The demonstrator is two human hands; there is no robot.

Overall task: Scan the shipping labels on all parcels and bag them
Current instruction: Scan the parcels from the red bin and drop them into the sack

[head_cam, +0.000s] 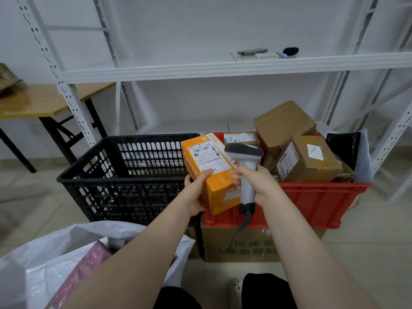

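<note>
Nearest, low left: white bag (pixel 55 253), mouth open, w/ a pink mailer (pixel 89 264) already inside. It is the drop spot, just below the L forearm.

L hand (pixel 196 192) grips the orange parcel (pixel 214 172) at its near end, thumb pressed on the label face, fingers curled under and mostly hidden. The parcel is held in the air over the gap between the two crates. R hand (pixel 256 184) is wrapped round the scanner (pixel 245 166) handle; can't tell if a finger is on the trigger.

Step in hand: scan. To do it well, hold the parcel steady and keep the thumb off the barcodes. The scanner head sits tight by the parcel's R edge, prob too close, so ease it back and aim square at the shipping label (pixel 208 158).

Parcel's long axis runs away from the person, far end raised and leaning a bit left. The label face is tipped up toward the camera.

Behind: black crate (pixel 133 175) on the left, red crate (pixel 312 201) on the right, heaped w/ brown boxes (pixel 307 157) yet to scan.
</note>
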